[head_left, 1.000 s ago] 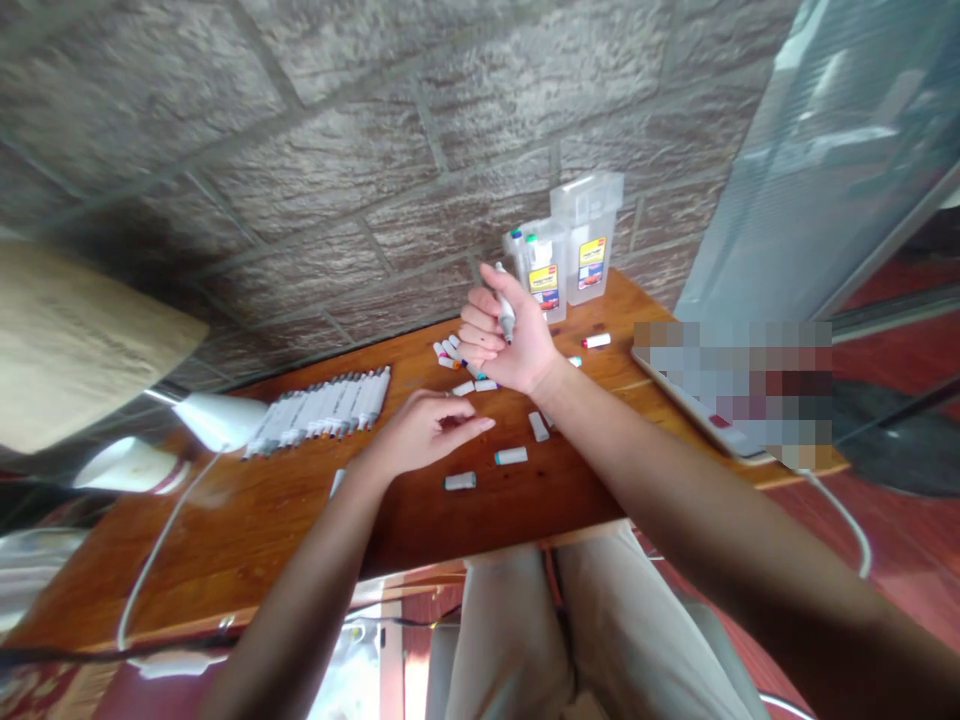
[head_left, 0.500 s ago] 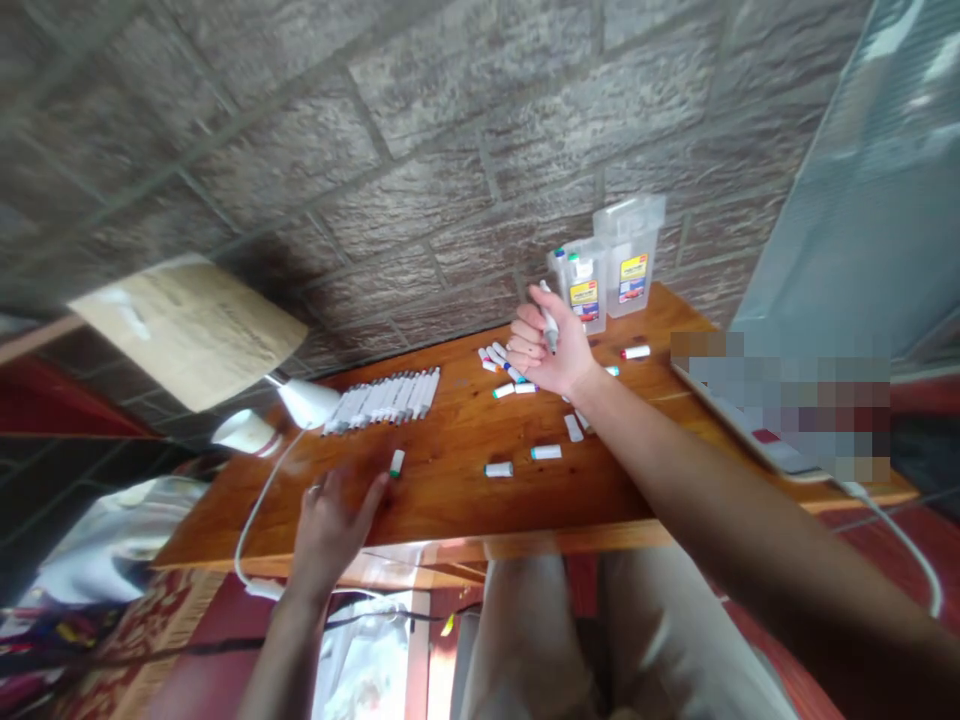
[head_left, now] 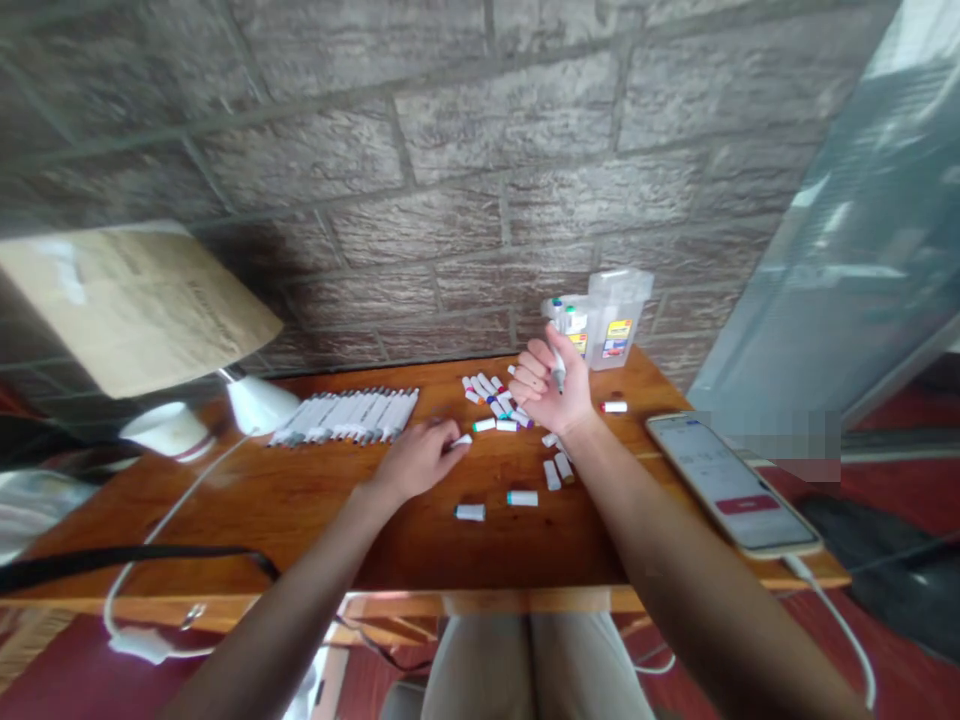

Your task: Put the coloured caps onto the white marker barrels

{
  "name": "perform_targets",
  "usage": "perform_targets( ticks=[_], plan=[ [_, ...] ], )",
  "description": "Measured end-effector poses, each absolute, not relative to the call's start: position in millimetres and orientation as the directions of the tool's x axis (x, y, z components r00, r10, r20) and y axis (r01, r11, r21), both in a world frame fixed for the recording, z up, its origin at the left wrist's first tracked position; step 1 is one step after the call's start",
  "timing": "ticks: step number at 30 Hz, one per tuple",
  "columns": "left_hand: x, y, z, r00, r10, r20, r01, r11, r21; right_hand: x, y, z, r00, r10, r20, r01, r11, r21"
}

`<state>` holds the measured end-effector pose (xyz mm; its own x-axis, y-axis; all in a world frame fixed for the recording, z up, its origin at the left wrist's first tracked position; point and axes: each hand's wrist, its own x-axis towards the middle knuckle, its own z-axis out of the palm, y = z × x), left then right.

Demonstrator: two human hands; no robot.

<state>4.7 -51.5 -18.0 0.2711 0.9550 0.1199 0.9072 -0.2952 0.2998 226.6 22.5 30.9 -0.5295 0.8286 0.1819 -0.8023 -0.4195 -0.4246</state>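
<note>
My right hand [head_left: 551,385] is raised palm-up over the right half of the wooden table, its fingers curled round a white marker [head_left: 558,368] whose grey end points down. Lower and to the left, my left hand [head_left: 420,455] pinches a small white marker cap [head_left: 462,441] between thumb and fingers, just above the tabletop. Several loose caps with coloured ends [head_left: 496,408] lie in a cluster between the hands. A few more caps [head_left: 523,498] are scattered nearer the front edge. White markers [head_left: 349,415] lie side by side in a row left of my left hand.
Two clear plastic cases [head_left: 619,320] stand at the back right by the stone wall, one holding markers. A charging phone [head_left: 735,490] lies at the right. On the left are a lamp [head_left: 259,404], a white cup [head_left: 169,430] and a white cable [head_left: 165,515].
My left hand has moved right and taken up the cap with the green end that lay on the table. My right hand still holds the marker. The view has shifted.
</note>
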Motion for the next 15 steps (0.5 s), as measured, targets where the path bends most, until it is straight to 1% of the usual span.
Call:
perform_targets(
  ticks=[2, 4, 9, 11, 12, 13, 15],
  plan=[
    [24.9, -29.0, -20.2, 0.47, 0.875, 0.12, 0.801, -0.479, 0.358, 228.7, 22.8, 29.3, -0.503, 0.847, 0.174, -0.815, -0.398, -0.421],
    [38.0, -15.1, -27.3, 0.514, 0.842, 0.165, 0.738, -0.532, 0.416, 228.7, 22.7, 27.5, -0.501, 0.852, 0.152, -0.807, -0.397, -0.437],
    [42.7, -9.3, -42.7, 0.43, 0.862, 0.269, 0.742, -0.507, 0.439, 217.7, 21.5, 24.6, -0.551, 0.822, 0.142, -0.769, -0.435, -0.469],
    [36.2, -12.3, -37.3, 0.391, 0.866, 0.313, 0.7, -0.501, 0.509, 210.2, 19.9, 24.7, -0.588, 0.799, 0.128, -0.736, -0.463, -0.494],
    [31.8, -14.3, -32.1, 0.39, 0.867, 0.31, 0.65, -0.498, 0.574, 206.4, 18.6, 24.7, -0.612, 0.783, 0.114, -0.712, -0.482, -0.511],
    [26.9, -16.7, -25.9, 0.445, 0.855, 0.266, 0.592, -0.504, 0.629, 202.8, 17.1, 24.7, -0.633, 0.767, 0.099, -0.687, -0.499, -0.528],
    [16.7, -21.9, -13.7, 0.576, 0.81, 0.11, 0.507, -0.46, 0.728, 196.9, 13.7, 24.3, -0.664, 0.743, 0.084, -0.652, -0.52, -0.552]
  ],
)
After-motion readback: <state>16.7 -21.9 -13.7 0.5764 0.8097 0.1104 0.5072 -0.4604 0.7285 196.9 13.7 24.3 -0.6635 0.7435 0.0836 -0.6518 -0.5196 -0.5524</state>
